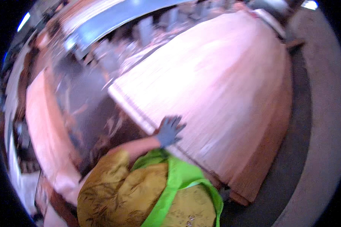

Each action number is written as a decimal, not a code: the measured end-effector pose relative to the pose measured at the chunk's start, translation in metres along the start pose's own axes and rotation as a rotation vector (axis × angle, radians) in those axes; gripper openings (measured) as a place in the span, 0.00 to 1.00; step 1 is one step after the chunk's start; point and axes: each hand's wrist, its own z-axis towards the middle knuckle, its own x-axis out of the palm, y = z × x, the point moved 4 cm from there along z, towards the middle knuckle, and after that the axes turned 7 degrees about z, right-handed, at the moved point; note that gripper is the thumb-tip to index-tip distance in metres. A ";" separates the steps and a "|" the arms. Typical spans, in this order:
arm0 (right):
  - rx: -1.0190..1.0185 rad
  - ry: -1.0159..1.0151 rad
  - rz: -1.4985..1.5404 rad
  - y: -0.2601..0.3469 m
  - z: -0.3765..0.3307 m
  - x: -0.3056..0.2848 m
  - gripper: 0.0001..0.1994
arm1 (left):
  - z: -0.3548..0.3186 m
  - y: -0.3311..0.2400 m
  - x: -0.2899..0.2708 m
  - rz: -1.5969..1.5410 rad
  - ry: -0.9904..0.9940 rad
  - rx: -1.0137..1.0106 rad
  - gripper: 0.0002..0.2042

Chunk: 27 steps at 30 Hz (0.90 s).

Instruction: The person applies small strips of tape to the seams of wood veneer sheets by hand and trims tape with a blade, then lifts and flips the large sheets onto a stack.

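1. Sheet (223,87): a large, pale, thin wooden sheet lies flat on top of a stack of like sheets and fills the middle and right of the view; its grain runs along its length, and motion blur smears it
2. The stack (265,159) shows as brown layered edges along the sheet's right side and near corner, and it rests on the grey floor (322,113)
3. A gloved hand (169,130), in a grey-blue glove, lies flat on the sheet near its left edge with fingers spread open; it grips nothing
4. The bare forearm behind that hand leads down to a person in a patterned mustard top with a bright green vest (178,181) at the lower middle of the view
5. Whether this hand is the wearer's own or a co-worker's, I cannot tell; no forearms come in plainly from the lower edge, so the state of the wearer's left and right hands cannot be read here
6. To the left of the sheet runs a dark, shiny surface (91,113), and beyond it another pale long sheet (45,125) lies along the left rim
7. The far end is too blurred to make out
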 end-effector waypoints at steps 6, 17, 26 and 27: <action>0.103 -0.141 0.127 0.002 -0.031 0.010 0.22 | 0.002 -0.015 0.047 0.052 0.091 0.060 0.33; 0.084 -0.247 0.333 0.003 -0.056 0.010 0.22 | -0.005 -0.031 0.055 0.123 0.118 0.086 0.32; 0.129 -0.220 0.275 0.019 -0.039 -0.022 0.21 | -0.001 -0.033 0.068 0.163 0.238 0.049 0.32; 0.126 -0.241 0.391 0.013 -0.044 -0.025 0.21 | -0.001 -0.034 0.068 0.158 0.260 0.045 0.32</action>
